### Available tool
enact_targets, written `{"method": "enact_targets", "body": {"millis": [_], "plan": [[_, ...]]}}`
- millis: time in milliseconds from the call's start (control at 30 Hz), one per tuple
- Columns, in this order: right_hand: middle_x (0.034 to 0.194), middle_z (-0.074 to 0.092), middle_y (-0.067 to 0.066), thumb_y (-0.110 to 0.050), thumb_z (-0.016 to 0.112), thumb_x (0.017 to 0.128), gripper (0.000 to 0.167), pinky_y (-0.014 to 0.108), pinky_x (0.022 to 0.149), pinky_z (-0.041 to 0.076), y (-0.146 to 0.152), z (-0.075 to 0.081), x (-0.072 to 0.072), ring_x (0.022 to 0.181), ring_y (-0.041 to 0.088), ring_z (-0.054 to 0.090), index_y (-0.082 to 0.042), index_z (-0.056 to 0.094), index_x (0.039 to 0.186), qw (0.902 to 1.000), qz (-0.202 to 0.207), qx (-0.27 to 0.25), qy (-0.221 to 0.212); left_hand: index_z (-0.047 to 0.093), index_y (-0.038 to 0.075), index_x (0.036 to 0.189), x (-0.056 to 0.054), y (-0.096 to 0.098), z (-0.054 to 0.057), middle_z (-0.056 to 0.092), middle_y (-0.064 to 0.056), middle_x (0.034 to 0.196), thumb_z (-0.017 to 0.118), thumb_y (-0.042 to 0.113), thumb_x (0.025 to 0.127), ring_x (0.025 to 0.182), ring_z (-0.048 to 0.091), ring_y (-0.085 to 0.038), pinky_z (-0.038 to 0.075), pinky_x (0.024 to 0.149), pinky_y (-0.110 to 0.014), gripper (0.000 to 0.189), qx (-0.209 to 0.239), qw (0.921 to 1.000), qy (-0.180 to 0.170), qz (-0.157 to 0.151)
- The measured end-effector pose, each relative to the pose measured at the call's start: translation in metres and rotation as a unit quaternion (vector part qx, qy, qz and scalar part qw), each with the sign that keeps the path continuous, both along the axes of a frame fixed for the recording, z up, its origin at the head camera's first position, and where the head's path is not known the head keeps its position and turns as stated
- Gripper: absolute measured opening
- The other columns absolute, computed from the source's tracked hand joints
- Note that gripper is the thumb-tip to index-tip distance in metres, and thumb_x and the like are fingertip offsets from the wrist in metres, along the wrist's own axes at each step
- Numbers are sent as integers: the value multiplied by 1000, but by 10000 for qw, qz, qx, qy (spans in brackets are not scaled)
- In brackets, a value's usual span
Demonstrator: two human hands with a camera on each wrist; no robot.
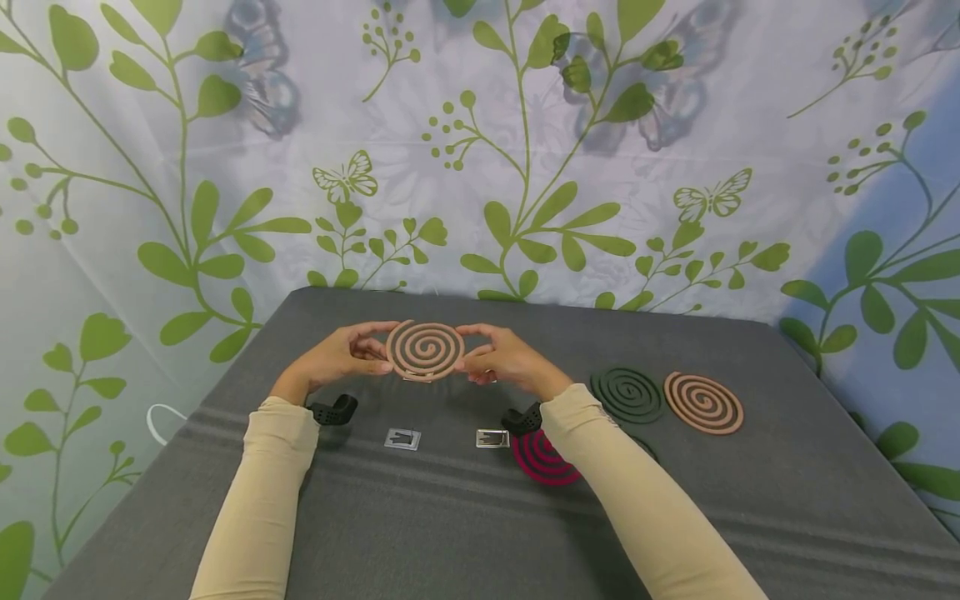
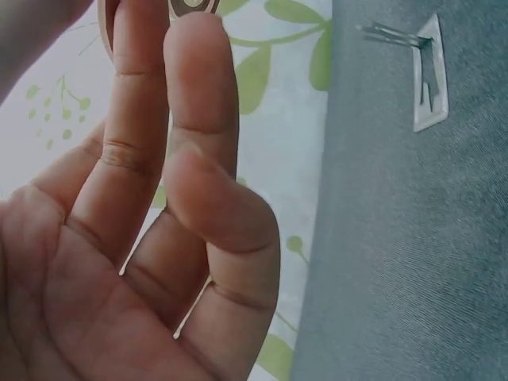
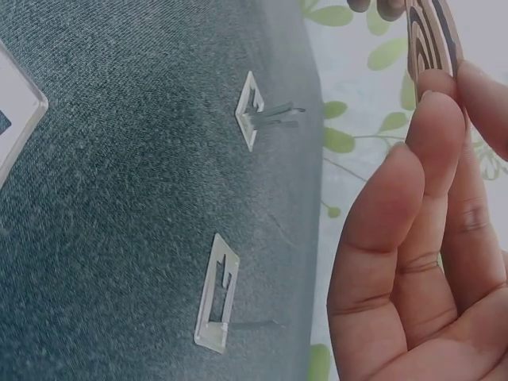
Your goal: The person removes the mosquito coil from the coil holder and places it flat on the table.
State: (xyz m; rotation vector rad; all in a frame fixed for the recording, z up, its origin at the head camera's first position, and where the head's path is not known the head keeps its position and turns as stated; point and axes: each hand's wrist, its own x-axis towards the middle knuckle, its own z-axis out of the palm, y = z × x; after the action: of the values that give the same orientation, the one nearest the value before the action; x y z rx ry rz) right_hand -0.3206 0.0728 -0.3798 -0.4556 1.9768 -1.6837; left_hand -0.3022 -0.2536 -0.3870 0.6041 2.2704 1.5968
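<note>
A tan mosquito coil (image 1: 429,350) is held up above the back part of the table, its spiral face toward the head camera. My left hand (image 1: 333,358) pinches its left edge between thumb and fingers. At the opposite edge, my right hand (image 1: 512,360) grips it the same way. Two small metal coil stands, a left one (image 1: 402,439) and a right one (image 1: 492,438), lie below the hands with their prongs bent up. Another bit of metal (image 1: 417,379) shows just under the coil's lower edge, mostly hidden. In the right wrist view the coil (image 3: 432,40) appears nearly edge-on.
Right of the right arm lie a green coil (image 1: 626,396) and a second tan coil (image 1: 703,403). A red coil (image 1: 542,462) and another green coil (image 1: 647,447) are partly covered by that arm. Behind the grey table (image 1: 450,533) hangs a leaf-patterned curtain (image 1: 420,167).
</note>
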Motion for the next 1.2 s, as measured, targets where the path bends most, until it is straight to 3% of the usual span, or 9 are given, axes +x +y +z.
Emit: {"method": "enact_targets", "body": {"millis": [267,533,1000,1200], "plan": [[97,79,8,0,75,100,73,34,75,56,10,5,6,74,17,68,-7,42,165,9997,-5,125,228,34,-5,166,6,9,12,78,0,102,78,-1,99,97,74,-13,59,93,-30,81,8,10000,52,-68],[95,80,2,2,74,100,73,31,73,58,20,8,14,75,16,70,-7,42,165,9995,16,-42,301,31,-8,166,13,19,25,77,-4,102,78,-4,97,96,75,-14,60,91,-31,83,28,9991,279,-322],[93,79,-3,1,72,100,75,33,78,59,46,15,26,77,14,70,-3,37,167,9974,140,-265,653,31,-10,165,26,41,44,75,-9,103,77,-8,96,92,75,-17,62,86,-37,83,-72,9972,564,-489],[101,81,10,1,73,99,77,37,82,60,59,13,29,84,17,72,-3,37,167,9963,178,-338,775,30,-9,165,32,55,50,75,-8,101,77,-7,96,90,75,-24,61,84,-34,84,-176,9960,726,-500]]}}
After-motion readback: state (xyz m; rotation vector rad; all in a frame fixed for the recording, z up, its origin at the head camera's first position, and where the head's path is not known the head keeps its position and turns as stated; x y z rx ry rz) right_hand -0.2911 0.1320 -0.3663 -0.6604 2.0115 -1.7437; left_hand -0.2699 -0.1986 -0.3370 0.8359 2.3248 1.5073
